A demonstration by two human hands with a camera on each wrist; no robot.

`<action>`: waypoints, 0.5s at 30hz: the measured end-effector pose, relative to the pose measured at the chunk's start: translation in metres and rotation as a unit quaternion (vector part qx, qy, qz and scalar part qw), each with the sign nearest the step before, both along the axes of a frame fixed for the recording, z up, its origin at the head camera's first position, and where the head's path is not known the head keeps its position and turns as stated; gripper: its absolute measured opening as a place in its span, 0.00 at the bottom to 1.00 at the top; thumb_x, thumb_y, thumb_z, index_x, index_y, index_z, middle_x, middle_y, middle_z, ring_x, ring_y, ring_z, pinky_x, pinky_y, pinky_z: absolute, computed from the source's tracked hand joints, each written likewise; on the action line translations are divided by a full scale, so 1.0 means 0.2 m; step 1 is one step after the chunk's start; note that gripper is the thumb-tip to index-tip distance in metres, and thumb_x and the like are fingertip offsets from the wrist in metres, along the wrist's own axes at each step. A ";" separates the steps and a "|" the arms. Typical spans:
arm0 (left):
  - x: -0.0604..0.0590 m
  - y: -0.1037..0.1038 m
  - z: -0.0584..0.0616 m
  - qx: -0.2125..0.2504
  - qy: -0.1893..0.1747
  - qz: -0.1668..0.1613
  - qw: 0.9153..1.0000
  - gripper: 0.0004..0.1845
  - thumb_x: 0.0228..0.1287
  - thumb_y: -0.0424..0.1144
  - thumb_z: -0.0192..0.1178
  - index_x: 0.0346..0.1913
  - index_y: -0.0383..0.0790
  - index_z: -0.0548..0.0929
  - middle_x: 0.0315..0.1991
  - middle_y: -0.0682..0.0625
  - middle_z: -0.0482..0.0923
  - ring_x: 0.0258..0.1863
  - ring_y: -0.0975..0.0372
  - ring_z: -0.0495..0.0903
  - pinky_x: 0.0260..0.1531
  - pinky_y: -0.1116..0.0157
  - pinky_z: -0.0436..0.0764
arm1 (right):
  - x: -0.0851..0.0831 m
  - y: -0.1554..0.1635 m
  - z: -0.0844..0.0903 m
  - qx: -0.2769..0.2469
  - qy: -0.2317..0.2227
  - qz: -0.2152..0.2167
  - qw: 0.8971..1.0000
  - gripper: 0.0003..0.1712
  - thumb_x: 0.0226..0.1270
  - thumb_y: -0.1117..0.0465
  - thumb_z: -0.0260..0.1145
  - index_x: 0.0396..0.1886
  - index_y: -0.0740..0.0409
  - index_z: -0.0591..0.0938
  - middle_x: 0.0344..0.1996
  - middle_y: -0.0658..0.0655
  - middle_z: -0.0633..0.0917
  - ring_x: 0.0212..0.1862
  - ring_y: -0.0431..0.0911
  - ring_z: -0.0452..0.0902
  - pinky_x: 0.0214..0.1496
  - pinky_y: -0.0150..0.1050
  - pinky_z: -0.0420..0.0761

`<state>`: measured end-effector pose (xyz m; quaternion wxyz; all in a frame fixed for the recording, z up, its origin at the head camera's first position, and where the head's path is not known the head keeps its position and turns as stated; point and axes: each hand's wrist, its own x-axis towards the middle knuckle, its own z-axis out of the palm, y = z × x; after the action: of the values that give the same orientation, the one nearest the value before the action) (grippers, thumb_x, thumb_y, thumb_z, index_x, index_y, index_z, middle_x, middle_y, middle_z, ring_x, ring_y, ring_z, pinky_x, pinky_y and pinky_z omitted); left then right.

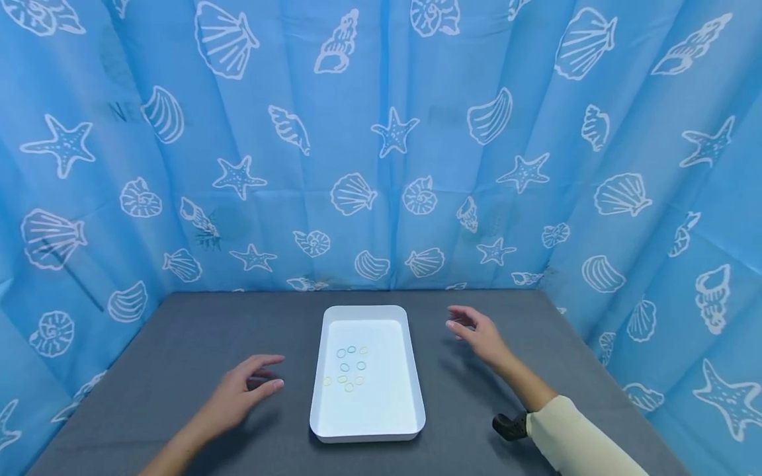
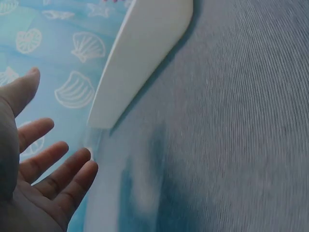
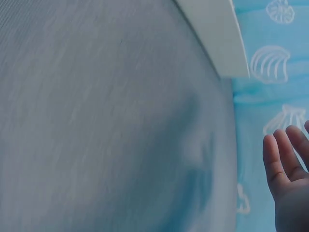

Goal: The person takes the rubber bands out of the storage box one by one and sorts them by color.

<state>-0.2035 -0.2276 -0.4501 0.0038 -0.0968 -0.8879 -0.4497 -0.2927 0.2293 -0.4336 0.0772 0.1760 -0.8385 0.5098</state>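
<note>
A white rectangular tray (image 1: 389, 423) lies on the grey table, between the two hands. Several small thin rings (image 1: 344, 367), teal, yellow and pale, are spread over the left half of its floor; they look like rubber bands. To the left of the tray, my left hand (image 1: 244, 390) hovers with its fingers relaxed and nothing in it. My right hand (image 1: 476, 332) is held above the table on the tray's other side, also holding nothing. In the left wrist view, the left hand (image 2: 53, 179) shows spread fingers beside the tray's outer wall (image 2: 140, 63).
Grey ribbed cloth (image 1: 238, 324) covers the table. A blue curtain (image 1: 387, 165) with white shell and starfish prints hangs behind and at both sides. A black device (image 1: 510, 427) sits at the right wrist by a cream sleeve (image 1: 577, 436).
</note>
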 end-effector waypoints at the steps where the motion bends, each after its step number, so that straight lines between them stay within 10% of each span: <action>1: 0.00 0.01 0.00 0.008 -0.001 0.006 1.000 0.24 0.65 0.47 0.64 0.62 0.43 0.76 0.58 0.43 0.75 0.51 0.52 0.79 0.48 0.53 0.78 | 0.00 -0.02 0.00 -0.016 -0.008 0.004 1.000 0.23 0.72 0.61 0.61 0.60 0.70 0.74 0.51 0.69 0.79 0.51 0.58 0.77 0.45 0.46 0.81; 15: 0.00 0.16 -0.09 0.104 -0.023 0.023 0.994 0.24 0.62 0.39 0.67 0.60 0.39 0.77 0.56 0.42 0.76 0.46 0.57 0.80 0.40 0.63 0.78 | -0.07 -0.24 0.02 -0.074 -0.054 0.020 0.996 0.22 0.71 0.61 0.62 0.59 0.70 0.74 0.52 0.70 0.78 0.50 0.53 0.79 0.45 0.45 0.81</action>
<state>-0.2029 -0.1952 -0.4673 0.0032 -0.0652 -0.8379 -0.5419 -0.3061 0.1822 -0.4292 0.0346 0.1591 -0.7975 0.5809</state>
